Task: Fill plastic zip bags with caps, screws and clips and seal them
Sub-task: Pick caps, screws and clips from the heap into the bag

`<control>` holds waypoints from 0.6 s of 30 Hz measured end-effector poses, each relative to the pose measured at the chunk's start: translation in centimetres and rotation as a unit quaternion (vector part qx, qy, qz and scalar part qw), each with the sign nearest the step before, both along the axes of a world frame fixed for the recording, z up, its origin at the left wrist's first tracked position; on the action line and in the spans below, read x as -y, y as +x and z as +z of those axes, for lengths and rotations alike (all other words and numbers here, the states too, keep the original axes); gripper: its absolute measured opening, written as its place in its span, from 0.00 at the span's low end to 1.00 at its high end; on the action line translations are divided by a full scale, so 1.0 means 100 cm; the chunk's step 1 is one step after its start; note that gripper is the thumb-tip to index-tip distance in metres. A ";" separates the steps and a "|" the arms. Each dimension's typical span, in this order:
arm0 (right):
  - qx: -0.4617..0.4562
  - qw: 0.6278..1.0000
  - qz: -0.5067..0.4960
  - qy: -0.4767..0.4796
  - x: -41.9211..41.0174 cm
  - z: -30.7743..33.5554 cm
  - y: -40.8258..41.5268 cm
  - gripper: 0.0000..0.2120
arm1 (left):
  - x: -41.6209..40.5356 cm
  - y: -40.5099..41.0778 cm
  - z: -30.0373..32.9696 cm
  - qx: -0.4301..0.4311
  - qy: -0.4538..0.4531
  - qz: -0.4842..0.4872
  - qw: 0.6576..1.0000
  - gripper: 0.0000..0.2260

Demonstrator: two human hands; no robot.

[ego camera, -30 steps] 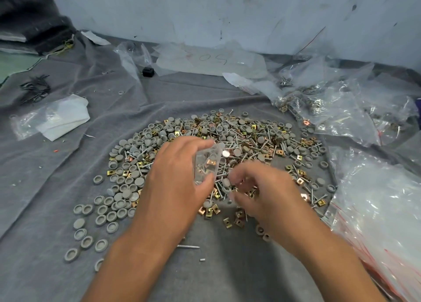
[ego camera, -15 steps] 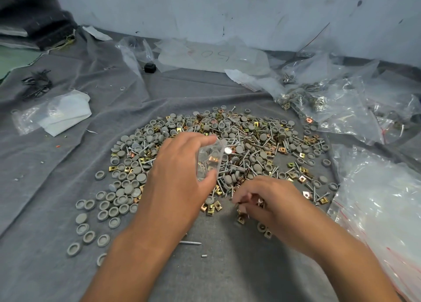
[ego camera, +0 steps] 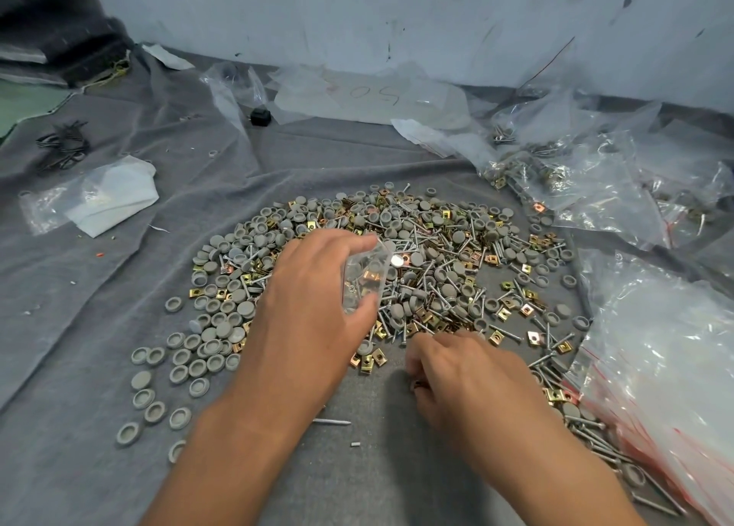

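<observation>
Now left hand (ego camera: 313, 311) grips zip bag (ego camera: 363, 279) upright, mouth up; right hand (ego camera: 460, 370) pinches clip (ego camera: 419, 384).

matt grey cloth (ego camera: 99, 319), glossy plastic bags (ego camera: 655, 366), metal screws (ego camera: 421, 243)

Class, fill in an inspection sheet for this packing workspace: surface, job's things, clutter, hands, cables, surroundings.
Surface: wrinkled grey cloth.
Job's things: mixed pile of grey caps, screws and brass clips; small zip bag holding a few parts.
Clutter: filled bags far right; stack of empty bags; white folded sheet.
Hands: left hand grips the small zip bag; right hand picks at the pile's near edge.
Cables: nothing seen.
Surroundings: scuffed pale wall.
</observation>
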State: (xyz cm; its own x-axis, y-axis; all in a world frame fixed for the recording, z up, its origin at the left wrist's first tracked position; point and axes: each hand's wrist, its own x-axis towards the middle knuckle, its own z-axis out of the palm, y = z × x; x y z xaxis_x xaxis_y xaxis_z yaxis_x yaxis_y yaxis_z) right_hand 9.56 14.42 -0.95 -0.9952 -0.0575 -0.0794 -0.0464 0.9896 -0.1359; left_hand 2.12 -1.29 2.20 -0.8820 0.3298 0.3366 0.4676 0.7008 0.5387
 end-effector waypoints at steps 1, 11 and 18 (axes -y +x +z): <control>-0.003 1.000 0.000 -0.027 -0.001 0.001 0.000 0.03 | 0.000 0.000 0.000 0.000 0.001 0.000 1.000 0.23; -0.235 0.885 -0.025 -0.402 -0.007 0.020 -0.015 0.02 | -0.002 0.000 -0.005 -0.007 -0.017 -0.006 1.000 0.25; -0.355 0.880 -0.033 -0.315 0.007 0.017 -0.030 0.09 | -0.003 -0.001 -0.007 -0.011 -0.019 -0.011 1.000 0.26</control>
State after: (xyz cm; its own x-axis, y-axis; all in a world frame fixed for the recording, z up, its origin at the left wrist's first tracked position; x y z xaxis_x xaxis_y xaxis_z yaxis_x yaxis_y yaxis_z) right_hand 6.57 13.75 0.77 -0.7839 0.1923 0.5903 -0.2858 0.7323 -0.6181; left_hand 2.07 -0.98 1.49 -0.8667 0.3617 0.3434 0.4949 0.7097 0.5015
